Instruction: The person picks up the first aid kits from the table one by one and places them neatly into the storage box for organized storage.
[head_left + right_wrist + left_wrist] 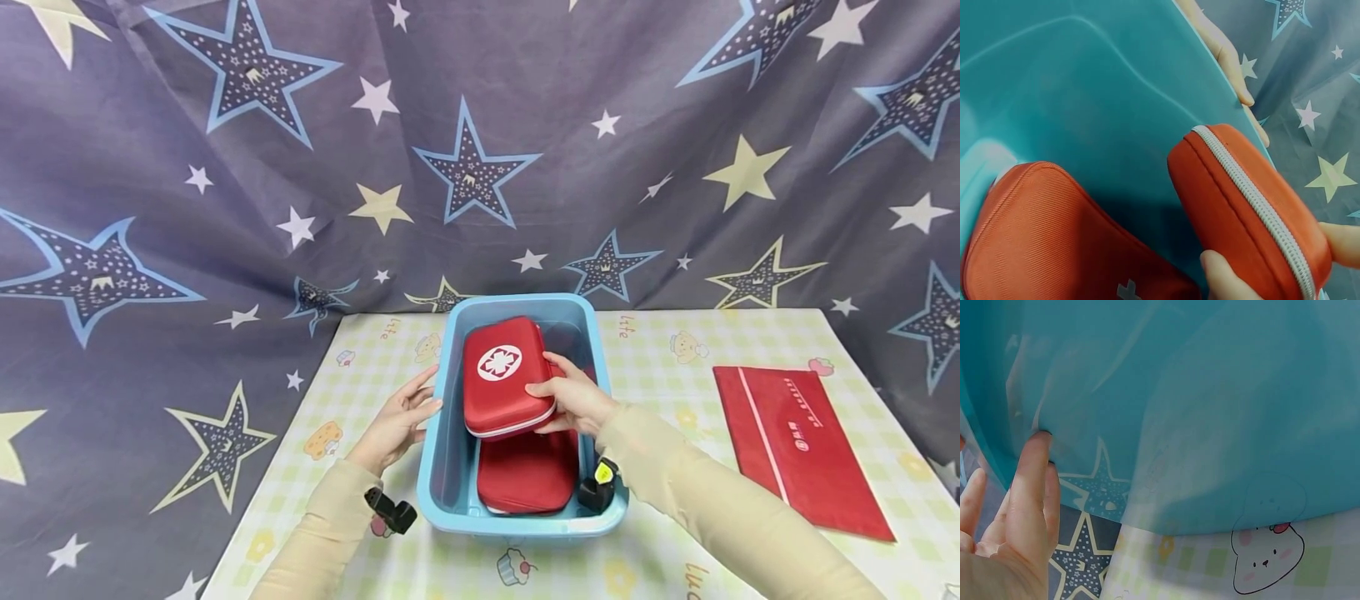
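Your right hand [573, 398] was pinching the upper case [502, 396], the thumb on its top face and the fingers along its side. That red case was inside the blue bin [517, 525], tilted, toward the far left of it, and covered part of the lower case [528, 483] in the head view. A white emblem [500, 363] faced up on its top, and a pale zip [1257, 203] ran along its side. In the right wrist view you had a gap between the two cases where both showed; whether they touched elsewhere, you could not tell.

The lower case lay in the near part of the bin, and the right wrist view caught a small pale cross [1129, 290] on it.

Your left hand [393, 429] was outside the bin, on its left, with the fingers mostly straight and spread, fingertips against the outer wall near the rim. It held neither case.

Your sleeves [720, 500] were cream, and a small black camera sat at each wrist. The bin stood on a checked cloth [652, 383] before a starry curtain [540, 250]. Well apart to your right, a red folder [806, 454] with a white stripe lay flat on the cloth.
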Tool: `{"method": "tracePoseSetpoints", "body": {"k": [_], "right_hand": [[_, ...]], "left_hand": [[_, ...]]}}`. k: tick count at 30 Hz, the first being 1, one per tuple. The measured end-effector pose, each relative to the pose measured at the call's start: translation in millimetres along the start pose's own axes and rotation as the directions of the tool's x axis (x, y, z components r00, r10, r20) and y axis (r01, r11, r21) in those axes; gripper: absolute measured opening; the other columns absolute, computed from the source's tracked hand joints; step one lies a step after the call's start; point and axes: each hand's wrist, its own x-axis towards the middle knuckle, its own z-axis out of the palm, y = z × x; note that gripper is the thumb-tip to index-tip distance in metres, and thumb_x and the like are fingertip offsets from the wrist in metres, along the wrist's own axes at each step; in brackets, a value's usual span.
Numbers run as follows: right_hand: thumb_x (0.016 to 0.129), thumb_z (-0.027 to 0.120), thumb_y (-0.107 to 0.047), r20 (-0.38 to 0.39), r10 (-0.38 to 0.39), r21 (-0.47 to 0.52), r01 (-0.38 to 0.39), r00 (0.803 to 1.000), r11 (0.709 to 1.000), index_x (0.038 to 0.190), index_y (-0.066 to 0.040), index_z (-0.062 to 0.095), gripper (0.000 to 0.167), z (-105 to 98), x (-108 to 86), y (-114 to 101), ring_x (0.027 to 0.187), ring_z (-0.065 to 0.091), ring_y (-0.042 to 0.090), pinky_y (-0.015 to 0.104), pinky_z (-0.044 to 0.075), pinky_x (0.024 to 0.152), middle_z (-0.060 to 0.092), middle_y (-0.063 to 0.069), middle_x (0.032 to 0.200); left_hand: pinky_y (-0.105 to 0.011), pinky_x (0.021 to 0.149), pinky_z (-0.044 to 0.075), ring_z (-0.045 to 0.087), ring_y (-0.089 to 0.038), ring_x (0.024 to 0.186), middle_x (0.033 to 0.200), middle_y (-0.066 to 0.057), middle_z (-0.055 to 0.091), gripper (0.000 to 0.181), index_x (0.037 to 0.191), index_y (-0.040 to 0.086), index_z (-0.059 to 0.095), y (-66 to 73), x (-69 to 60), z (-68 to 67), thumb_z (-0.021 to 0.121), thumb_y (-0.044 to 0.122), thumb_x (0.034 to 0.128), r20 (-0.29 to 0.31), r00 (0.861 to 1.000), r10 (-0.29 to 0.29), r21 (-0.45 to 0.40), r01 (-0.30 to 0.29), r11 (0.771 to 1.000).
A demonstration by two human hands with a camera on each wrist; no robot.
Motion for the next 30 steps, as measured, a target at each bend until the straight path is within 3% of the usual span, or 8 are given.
{"method": "tracePoseSetpoints", "body": {"k": [8, 17, 24, 30], "right_hand": [[0.091, 0.059, -0.014, -0.012, 0.020, 0.003, -0.020, 1.000, 1.000, 0.151, -0.023, 0.018, 0.073, 1.8, 6.4, 0.6, 0.107, 0.056, 0.037, 0.049, 0.055, 0.079, 0.042, 0.023, 0.134], [0.092, 0.057, -0.012, -0.034, 0.022, 0.017, -0.022, 0.999, 1.000, 0.150, -0.022, 0.017, 0.071, 8.7, 10.7, 5.4, 0.101, 0.059, 0.037, 0.054, 0.052, 0.080, 0.043, 0.026, 0.131], [0.092, 0.057, -0.011, -0.051, 0.017, 0.002, -0.017, 0.999, 1.000, 0.150, -0.020, 0.017, 0.070, 12.3, 11.0, 5.6, 0.097, 0.061, 0.036, 0.052, 0.055, 0.074, 0.044, 0.027, 0.129], [0.092, 0.057, -0.012, -0.054, 0.014, -0.007, -0.014, 0.998, 1.000, 0.150, -0.019, 0.016, 0.071, 14.5, 12.9, 6.5, 0.097, 0.060, 0.036, 0.055, 0.051, 0.079, 0.041, 0.027, 0.131]], "left_hand": [[-0.032, 0.075, 0.056, 0.062, -0.008, 0.095, 0.120, 0.004, 0.054, 0.064, 0.151, 0.020, 0.025, 1.7, 1.5, -0.5, 0.053, 0.005, 0.0950, 0.001, 1.000, -0.005, 0.001, 0.005, 1.000], [-0.034, 0.078, 0.056, 0.062, -0.008, 0.096, 0.122, 0.003, 0.053, 0.064, 0.151, 0.019, 0.023, -2.6, 1.6, -2.5, 0.053, 0.006, 0.0956, 0.017, 1.000, 0.000, 0.005, 0.000, 1.000], [-0.035, 0.078, 0.055, 0.061, -0.009, 0.096, 0.121, 0.002, 0.052, 0.064, 0.151, 0.018, 0.023, -3.4, 1.9, -3.2, 0.052, 0.005, 0.0958, 0.015, 1.000, 0.006, 0.005, -0.006, 1.000], [-0.034, 0.078, 0.055, 0.061, -0.008, 0.096, 0.121, 0.002, 0.052, 0.065, 0.152, 0.018, 0.023, -2.3, 1.9, -3.1, 0.053, 0.006, 0.0954, 0.022, 1.000, 0.007, 0.006, -0.007, 1.000]]}}
